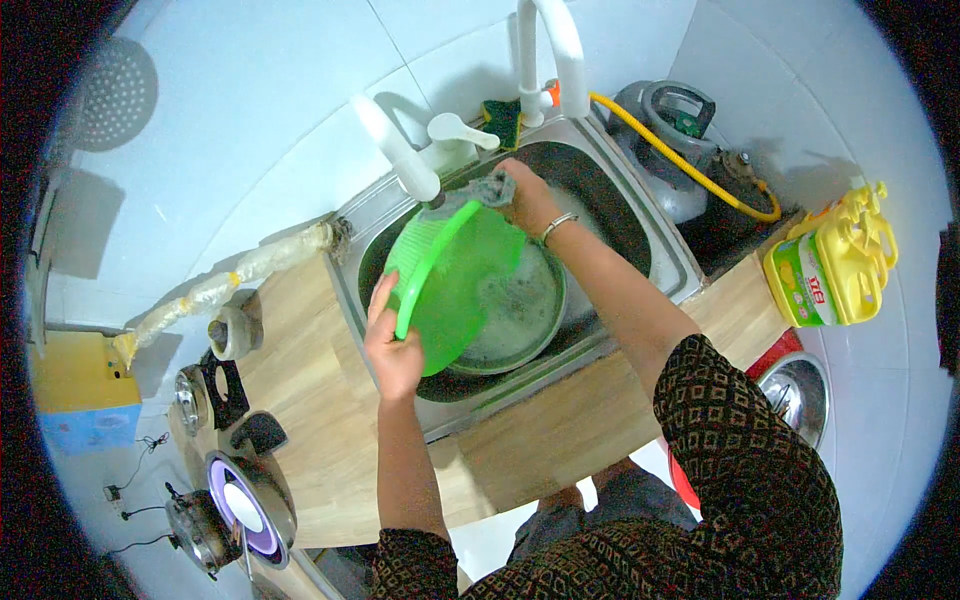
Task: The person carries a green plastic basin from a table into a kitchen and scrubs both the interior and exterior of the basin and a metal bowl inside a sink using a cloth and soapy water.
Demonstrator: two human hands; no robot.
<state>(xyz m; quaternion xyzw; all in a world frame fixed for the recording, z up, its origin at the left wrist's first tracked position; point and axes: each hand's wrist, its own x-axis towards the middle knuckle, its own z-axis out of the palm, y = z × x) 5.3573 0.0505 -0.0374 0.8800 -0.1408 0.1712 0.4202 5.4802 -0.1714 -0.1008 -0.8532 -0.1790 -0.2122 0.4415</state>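
My left hand [394, 349] grips the rim of a green plastic colander [454, 300], which is tilted on its side over the steel sink [442, 427]. At the colander's upper edge my right hand [525, 196] holds a grey scrubbing cloth or mesh [491, 189] against the ribbed outside. A round basin or pan of sudsy water [525, 319] sits in the sink below, partly hidden by the colander. Close to the colander's top is the end of a white faucet [409, 169].
A white curved spout [566, 52], a yellow-green sponge [502, 124] and a white lever [461, 133] line the sink's back. Right are a grey gas cylinder [667, 180] with a yellow hose [675, 154], yellow detergent jugs [832, 262] and a steel bowl [814, 397]. Steel pots [199, 536] stand lower left.
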